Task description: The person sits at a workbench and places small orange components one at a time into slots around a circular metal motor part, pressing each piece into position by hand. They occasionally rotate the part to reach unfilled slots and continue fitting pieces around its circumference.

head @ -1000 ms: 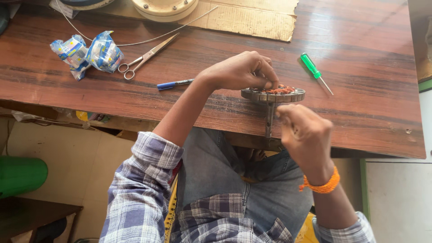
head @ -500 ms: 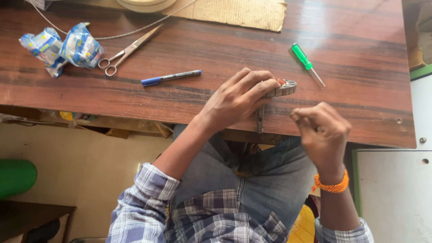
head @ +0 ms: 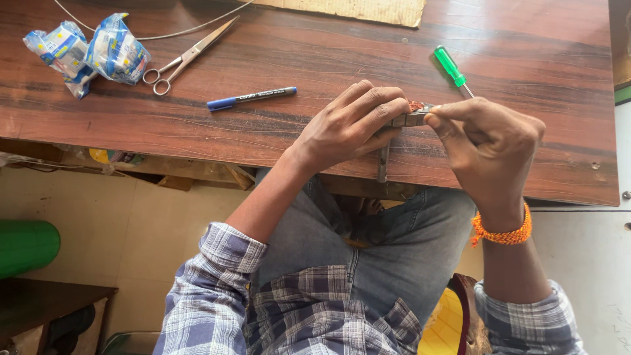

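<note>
Metal part (head: 413, 118), small and grey with a reddish-brown patch on top, sits at the near edge of the desk (head: 276, 131), pinched between both hands. From it a thin metal shaft (head: 382, 161) runs straight down past the desk's edge toward the person's lap, so the long axis stands roughly at right angles to that edge, pointing at the person.

The left hand (head: 348, 128) covers most of the part, fingers curled tightly over its top; the right hand (head: 490, 148) closes on its right end with thumb and forefinger, a narrow pinch. A second ago the round body of the part lay open to view between the hands, with the right hand lower, by the shaft; half a second ago the left hand had closed over it. Now the right hand has come up to the part itself, which suggests the work has shifted from the shaft to the body.

Further out lie a green-handled screwdriver (head: 451, 67) just beyond the hands, a blue-capped marker (head: 252, 98) to the left, scissors (head: 187, 56) and blue-and-white packets (head: 92, 52) toward the far left corner. An orange band (head: 503, 233) circles the right wrist.
</note>
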A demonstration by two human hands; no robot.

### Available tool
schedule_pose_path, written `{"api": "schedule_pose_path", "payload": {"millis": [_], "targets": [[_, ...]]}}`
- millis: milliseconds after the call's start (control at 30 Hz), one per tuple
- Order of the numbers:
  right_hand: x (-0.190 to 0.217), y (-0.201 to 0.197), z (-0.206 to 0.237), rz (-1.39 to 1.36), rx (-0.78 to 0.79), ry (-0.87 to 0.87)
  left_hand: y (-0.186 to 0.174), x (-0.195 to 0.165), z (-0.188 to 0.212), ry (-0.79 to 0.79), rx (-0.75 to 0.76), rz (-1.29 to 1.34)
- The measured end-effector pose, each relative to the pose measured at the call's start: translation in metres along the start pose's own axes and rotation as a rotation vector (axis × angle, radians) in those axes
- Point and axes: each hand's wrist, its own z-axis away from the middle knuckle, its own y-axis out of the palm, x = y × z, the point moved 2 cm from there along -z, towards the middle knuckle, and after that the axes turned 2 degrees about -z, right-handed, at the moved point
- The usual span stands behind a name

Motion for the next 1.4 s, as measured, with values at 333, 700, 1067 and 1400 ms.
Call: {"api": "schedule_pose_path", "payload": {"millis": [333, 700, 1067, 1400], "targets": [[-0.023, 0.016, -0.063, 0.189, 0.176, -0.164, -0.003, 0.010, -0.015, -0.627, -0.010, 0.501], [-0.013, 0.014, -0.062, 0.036, 0.315, 0.202, 0.010, 0.055, -0.036, -0.471, 0.248, 0.698], [0.028, 0.030, 0.003, 0.196, 0.135, -0.044, -0.013, 0.060, -0.041, -0.284, 0.367, 0.583], [-0.024, 0.066, 0.061, 0.229, 0.005, -0.091, -0.033, -0.003, -0.028, -0.214, 0.121, 0.225]]}}
